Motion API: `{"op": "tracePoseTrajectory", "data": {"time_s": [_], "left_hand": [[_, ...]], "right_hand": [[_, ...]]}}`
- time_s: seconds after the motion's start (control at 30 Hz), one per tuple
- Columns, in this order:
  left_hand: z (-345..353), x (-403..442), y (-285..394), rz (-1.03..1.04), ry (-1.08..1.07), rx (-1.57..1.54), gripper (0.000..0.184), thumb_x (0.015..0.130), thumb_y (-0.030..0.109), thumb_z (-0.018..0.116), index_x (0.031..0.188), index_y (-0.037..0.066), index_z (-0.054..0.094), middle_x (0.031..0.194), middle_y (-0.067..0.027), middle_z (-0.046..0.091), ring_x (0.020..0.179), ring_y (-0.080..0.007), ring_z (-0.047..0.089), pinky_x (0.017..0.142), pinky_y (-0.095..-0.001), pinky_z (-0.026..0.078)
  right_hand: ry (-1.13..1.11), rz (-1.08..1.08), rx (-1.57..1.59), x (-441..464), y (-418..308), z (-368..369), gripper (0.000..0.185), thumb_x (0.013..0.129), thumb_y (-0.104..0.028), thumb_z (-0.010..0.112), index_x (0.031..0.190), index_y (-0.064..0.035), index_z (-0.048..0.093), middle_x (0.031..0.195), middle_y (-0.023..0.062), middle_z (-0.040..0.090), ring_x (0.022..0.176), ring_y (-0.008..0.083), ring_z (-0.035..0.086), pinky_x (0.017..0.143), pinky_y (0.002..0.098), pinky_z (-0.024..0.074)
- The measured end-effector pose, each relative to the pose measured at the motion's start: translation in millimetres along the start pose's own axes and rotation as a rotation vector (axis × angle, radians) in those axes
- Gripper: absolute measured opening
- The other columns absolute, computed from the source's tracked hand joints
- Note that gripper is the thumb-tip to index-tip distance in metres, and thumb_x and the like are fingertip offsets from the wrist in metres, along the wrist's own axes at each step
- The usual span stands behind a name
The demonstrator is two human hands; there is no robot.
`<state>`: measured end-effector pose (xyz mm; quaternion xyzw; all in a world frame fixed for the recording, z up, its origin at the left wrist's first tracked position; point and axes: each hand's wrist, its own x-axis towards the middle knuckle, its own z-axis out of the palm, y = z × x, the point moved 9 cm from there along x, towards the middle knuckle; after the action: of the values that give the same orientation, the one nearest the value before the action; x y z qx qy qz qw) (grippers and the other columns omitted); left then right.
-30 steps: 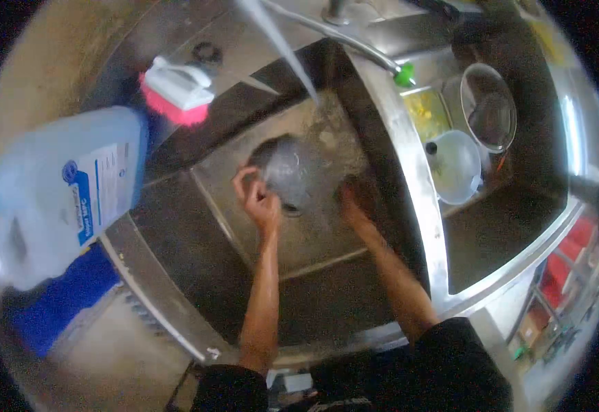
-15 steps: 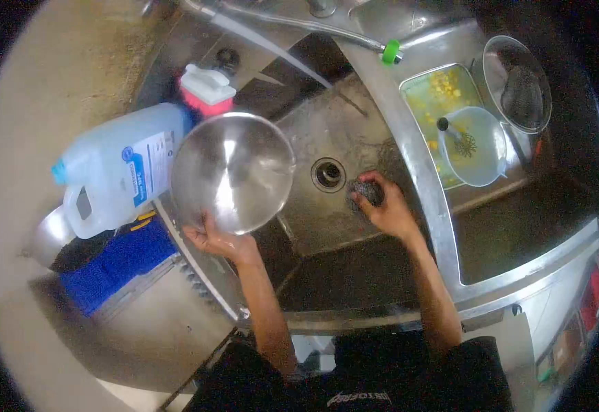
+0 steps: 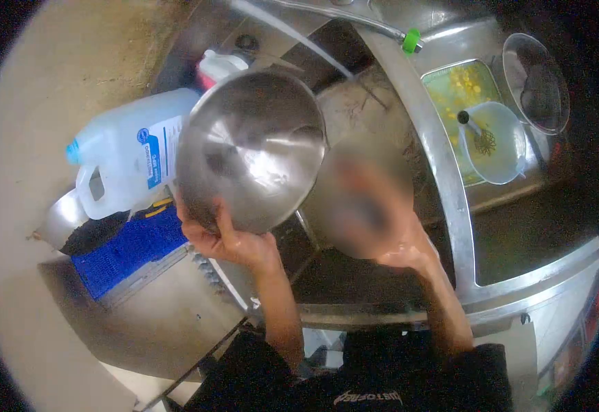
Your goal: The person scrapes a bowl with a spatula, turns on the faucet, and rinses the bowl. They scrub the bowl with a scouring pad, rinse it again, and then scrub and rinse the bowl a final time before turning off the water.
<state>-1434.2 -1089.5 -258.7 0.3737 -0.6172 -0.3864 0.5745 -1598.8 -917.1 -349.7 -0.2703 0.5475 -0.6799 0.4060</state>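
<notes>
A round steel bowl (image 3: 262, 154) is tilted over the left part of the sink basin (image 3: 354, 103). My left hand (image 3: 234, 240) grips its lower rim, fingers behind and thumb in front. To the right of the bowl, my right hand (image 3: 402, 230) is raised over the basin, its fingers partly lost in a blurred patch. A dark grey scourer (image 3: 371, 216) shows as a smudge in that hand, apart from the bowl. A thin stream of water (image 3: 299, 38) crosses the top of the basin.
At left are a detergent jug (image 3: 124, 154), a scrub brush (image 3: 220, 65), a blue cloth (image 3: 131, 250) and another metal bowl (image 3: 62, 220). The right basin holds a tray (image 3: 444, 89) with yellow bits, a translucent container (image 3: 495, 147) with a whisk, and a strainer (image 3: 536, 82).
The bowl came up from the basin floor in my left hand, then shifted slightly right and tilted. My right hand, with the scourer, has risen closer to the camera. The view has shifted.
</notes>
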Motion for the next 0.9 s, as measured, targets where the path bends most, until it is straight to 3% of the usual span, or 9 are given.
{"op": "tracePoseTrajectory", "data": {"time_s": [0.1,0.17,0.3,0.4,0.47,0.53,0.6,0.67,0.9], "left_hand": [[12.2,-5.9,11.2,0.074,-0.023,0.139,0.042,0.076,0.003,0.068,0.114,-0.003,0.053,0.13,-0.0163,0.053,0.119,-0.0293,0.051,0.103,-0.045,0.042],[15.0,-8.9,14.8,0.183,-0.097,0.172,0.047,0.076,0.003,0.066,0.119,-0.009,0.05,0.132,-0.0209,0.053,0.12,-0.0313,0.052,0.104,-0.0441,0.043],[31.9,-15.1,19.1,0.106,-0.156,0.064,0.049,0.076,0.002,0.064,0.121,-0.01,0.048,0.135,-0.0238,0.05,0.121,-0.0325,0.052,0.103,-0.043,0.045],[29.8,-16.5,20.8,0.104,-0.137,0.083,0.048,0.075,0.001,0.064,0.119,-0.01,0.048,0.13,-0.0222,0.053,0.119,-0.0332,0.053,0.101,-0.0424,0.047],[12.9,-19.5,2.6,-0.09,-0.041,0.026,0.048,0.072,-0.002,0.064,0.117,-0.007,0.05,0.125,-0.0191,0.056,0.116,-0.0328,0.054,0.099,-0.0438,0.047],[-0.4,-19.0,-6.3,-0.105,-0.01,0.069,0.05,0.07,-0.003,0.064,0.118,-0.005,0.05,0.122,-0.0174,0.056,0.113,-0.0322,0.055,0.099,-0.0444,0.047],[-4.8,-19.8,-8.9,-0.12,0.019,0.113,0.052,0.068,-0.004,0.064,0.118,-0.003,0.051,0.119,-0.0158,0.056,0.111,-0.0316,0.056,0.098,-0.0451,0.048],[-2.0,-21.0,-11.2,-0.203,0.041,0.11,0.047,0.061,-0.002,0.064,0.107,0.006,0.054,0.116,-0.0117,0.058,0.106,-0.0313,0.056,0.095,-0.0471,0.047],[0.7,-24.9,-15.0,-0.296,0.078,0.05,0.046,0.064,-0.006,0.064,0.108,0.002,0.052,0.119,-0.013,0.056,0.109,-0.0298,0.055,0.096,-0.0449,0.047]], "right_hand": [[-0.056,-0.176,-0.156,31.1,-18.6,32.2,0.071,0.079,-0.016,0.068,0.142,-0.0033,0.038,0.1,0.0245,0.065,0.09,0.0408,0.064,0.082,0.0451,0.0506],[-0.111,-0.09,-0.24,51.3,-12.0,56.5,0.079,0.08,-0.017,0.067,0.147,-0.0045,0.027,0.097,0.026,0.064,0.088,0.0416,0.064,0.083,0.0465,0.0496],[-0.279,0.014,-0.424,69.5,-4.3,87.4,0.094,0.081,-0.02,0.063,0.151,-0.0016,0.004,0.096,0.0304,0.063,0.087,0.045,0.063,0.085,0.0502,0.0477],[-0.328,0.033,-0.518,67.3,-2.2,93.4,0.09,0.081,-0.02,0.061,0.149,0.0036,0.007,0.094,0.0299,0.063,0.085,0.0433,0.063,0.083,0.0499,0.0479],[-0.317,0.009,-0.553,64.4,1.3,92.6,0.087,0.082,-0.019,0.061,0.148,0.0057,0.011,0.094,0.0293,0.063,0.084,0.0428,0.063,0.082,0.0499,0.0481],[-0.306,-0.012,-0.593,60.0,5.4,95.4,0.084,0.082,-0.019,0.061,0.147,0.0078,0.015,0.093,0.0288,0.063,0.084,0.0424,0.063,0.08,0.0498,0.0483],[-0.284,-0.051,-0.679,54.8,4.7,99.6,0.074,0.081,-0.019,0.06,0.141,0.013,0.029,0.092,0.027,0.064,0.082,0.0402,0.063,0.078,0.0487,0.0488],[-0.281,-0.06,-0.699,52.4,0.2,96.8,0.069,0.081,-0.019,0.059,0.137,0.0137,0.035,0.093,0.0263,0.064,0.082,0.0388,0.064,0.077,0.0478,0.0491],[-0.253,-0.08,-0.812,50.0,-5.9,93.9,0.059,0.079,-0.019,0.058,0.125,0.0159,0.049,0.09,0.0236,0.065,0.08,0.0347,0.066,0.075,0.0444,0.0504]]}}
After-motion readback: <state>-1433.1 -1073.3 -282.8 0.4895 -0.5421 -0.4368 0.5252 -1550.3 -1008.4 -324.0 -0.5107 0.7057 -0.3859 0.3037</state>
